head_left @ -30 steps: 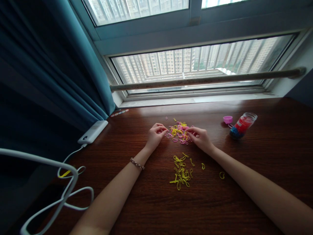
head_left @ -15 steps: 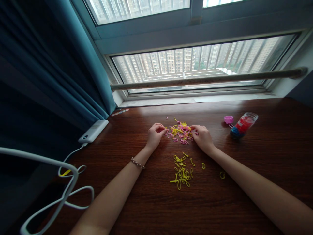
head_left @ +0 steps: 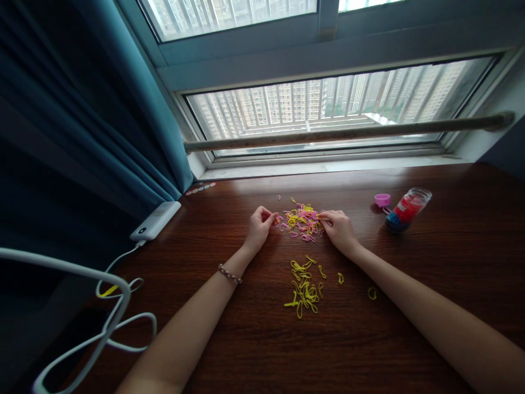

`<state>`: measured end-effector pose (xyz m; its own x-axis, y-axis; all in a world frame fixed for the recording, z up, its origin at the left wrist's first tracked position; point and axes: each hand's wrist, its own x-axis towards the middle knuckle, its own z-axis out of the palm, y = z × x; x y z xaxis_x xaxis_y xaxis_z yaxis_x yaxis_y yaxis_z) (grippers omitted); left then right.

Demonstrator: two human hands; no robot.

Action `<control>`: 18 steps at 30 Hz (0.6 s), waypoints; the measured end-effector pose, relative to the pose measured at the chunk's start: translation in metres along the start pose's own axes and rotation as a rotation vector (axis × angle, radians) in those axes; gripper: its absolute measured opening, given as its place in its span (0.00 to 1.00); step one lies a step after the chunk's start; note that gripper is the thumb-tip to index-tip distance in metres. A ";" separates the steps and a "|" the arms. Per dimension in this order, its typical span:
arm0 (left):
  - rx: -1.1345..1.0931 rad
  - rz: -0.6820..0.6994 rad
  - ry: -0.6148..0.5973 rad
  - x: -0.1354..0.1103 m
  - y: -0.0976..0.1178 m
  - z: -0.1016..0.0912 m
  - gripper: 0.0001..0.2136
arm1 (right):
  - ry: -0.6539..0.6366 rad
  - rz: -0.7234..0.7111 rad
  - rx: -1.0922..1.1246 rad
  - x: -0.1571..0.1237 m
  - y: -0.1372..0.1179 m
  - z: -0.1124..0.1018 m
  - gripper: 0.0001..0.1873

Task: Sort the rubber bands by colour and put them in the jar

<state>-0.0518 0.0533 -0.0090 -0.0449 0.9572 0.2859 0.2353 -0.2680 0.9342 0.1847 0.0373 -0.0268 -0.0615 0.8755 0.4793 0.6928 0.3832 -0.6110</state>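
Note:
A mixed heap of small pink and yellow rubber bands (head_left: 304,220) lies on the dark wooden table between my hands. At its left edge my left hand (head_left: 259,229) has thumb and fingertips pinched together on a rubber band, with a bit of yellow and pink showing at the tips. My right hand (head_left: 339,229) touches the heap's right edge, its thumb and forefinger closed on a yellowish rubber band. Closer to me is a separate pile of yellow rubber bands (head_left: 305,293), with a few loose ones to its right.
On the right a clear jar (head_left: 407,210) with red and blue contents leans at an angle, beside a pink cap (head_left: 382,200). A white power bank (head_left: 156,220) with a white cable (head_left: 118,253) lies at the left by the blue curtain (head_left: 164,137). A window with a rail stands behind the table (head_left: 246,350).
My right thumb and forefinger have drawn together at the heap's edge. The left fingertips have shifted slightly, and yellow now shows between them. Both piles look much the same.

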 end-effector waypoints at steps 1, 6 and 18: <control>-0.021 -0.003 -0.010 0.000 0.000 0.000 0.12 | 0.013 0.030 0.021 0.000 -0.001 -0.001 0.09; -0.073 -0.039 -0.086 -0.001 0.004 0.000 0.12 | 0.042 0.174 0.182 0.002 -0.007 -0.007 0.10; -0.191 -0.157 -0.063 -0.001 0.006 -0.001 0.12 | 0.035 0.213 0.360 0.002 -0.007 -0.008 0.13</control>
<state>-0.0517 0.0510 -0.0033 -0.0043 0.9921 0.1257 0.0422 -0.1254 0.9912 0.1852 0.0337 -0.0163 0.0850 0.9380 0.3362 0.3911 0.2789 -0.8771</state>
